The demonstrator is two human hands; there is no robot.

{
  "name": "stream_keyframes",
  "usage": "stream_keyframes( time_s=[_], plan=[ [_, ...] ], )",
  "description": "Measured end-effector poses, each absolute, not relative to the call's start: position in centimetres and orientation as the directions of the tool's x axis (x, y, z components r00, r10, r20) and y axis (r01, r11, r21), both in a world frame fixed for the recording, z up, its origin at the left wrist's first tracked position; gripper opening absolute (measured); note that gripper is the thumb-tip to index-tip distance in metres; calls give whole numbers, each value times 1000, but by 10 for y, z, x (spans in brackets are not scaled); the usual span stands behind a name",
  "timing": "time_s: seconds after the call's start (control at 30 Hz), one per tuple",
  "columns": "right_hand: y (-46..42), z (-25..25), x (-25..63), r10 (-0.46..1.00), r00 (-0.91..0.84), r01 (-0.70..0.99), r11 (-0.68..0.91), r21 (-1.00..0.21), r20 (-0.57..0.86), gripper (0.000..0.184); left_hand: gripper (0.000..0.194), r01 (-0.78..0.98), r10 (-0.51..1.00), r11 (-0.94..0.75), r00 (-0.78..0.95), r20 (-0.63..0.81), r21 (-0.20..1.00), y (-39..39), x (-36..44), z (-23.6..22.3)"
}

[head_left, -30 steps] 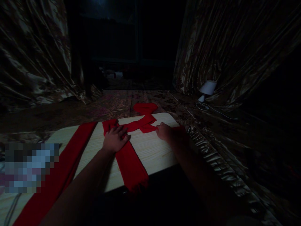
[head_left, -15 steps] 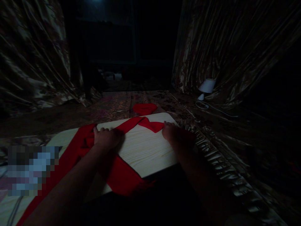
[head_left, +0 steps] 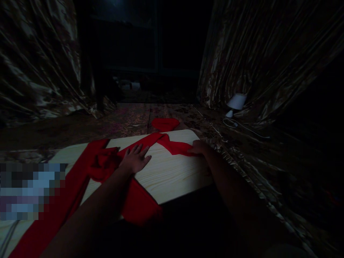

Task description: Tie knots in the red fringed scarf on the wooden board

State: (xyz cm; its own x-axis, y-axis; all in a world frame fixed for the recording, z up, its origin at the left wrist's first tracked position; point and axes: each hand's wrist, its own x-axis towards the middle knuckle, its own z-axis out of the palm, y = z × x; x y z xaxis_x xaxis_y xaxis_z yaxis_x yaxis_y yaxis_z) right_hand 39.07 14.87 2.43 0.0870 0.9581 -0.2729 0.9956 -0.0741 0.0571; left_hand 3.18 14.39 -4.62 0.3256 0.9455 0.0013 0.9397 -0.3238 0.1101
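Note:
A long red scarf (head_left: 66, 184) lies across a pale wood-grain table (head_left: 172, 179), bunched into a crumpled heap near the left of the tabletop. One strip runs from the heap towards the far edge, folds over there and comes back to the right. My left hand (head_left: 135, 157) rests on this strip beside the heap, fingers spread. At the right side of the table, my right hand (head_left: 200, 147) has closed its fingers on the strip's other part. Another piece of the scarf hangs over the near edge, its tip lost in the dark.
Beyond the table's far edge lies a separate red cloth item (head_left: 165, 124), its kind unclear. A small white lamp (head_left: 236, 102) with a cord stands by the right curtain (head_left: 224, 64). A blurred-out patch (head_left: 32, 191) covers something at left. The room is very dark.
My left hand has let go of the bunched part, moved right and spread its fingers on the strip. My right hand has shifted slightly right and down with the scarf.

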Motion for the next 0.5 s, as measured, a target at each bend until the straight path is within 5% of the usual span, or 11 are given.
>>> stream_keyframes(
  time_s=[0.13,0.33,0.43,0.5],
  plan=[
    [149,31,386,956,74,995,-90,-44,-283,57,75,936,945,-326,327,21,133,143,32,-44],
    [116,60,344,996,-21,994,31,-102,92,31,80,929,942,-335,330,60,159,139,33,-41],
    [76,69,305,948,-314,944,317,-89,46,32,81,930,946,-325,320,57,173,140,33,-41],
    [53,67,281,885,-450,893,442,-86,-120,32,78,933,948,-318,313,54,171,140,33,-42]
  ],
)
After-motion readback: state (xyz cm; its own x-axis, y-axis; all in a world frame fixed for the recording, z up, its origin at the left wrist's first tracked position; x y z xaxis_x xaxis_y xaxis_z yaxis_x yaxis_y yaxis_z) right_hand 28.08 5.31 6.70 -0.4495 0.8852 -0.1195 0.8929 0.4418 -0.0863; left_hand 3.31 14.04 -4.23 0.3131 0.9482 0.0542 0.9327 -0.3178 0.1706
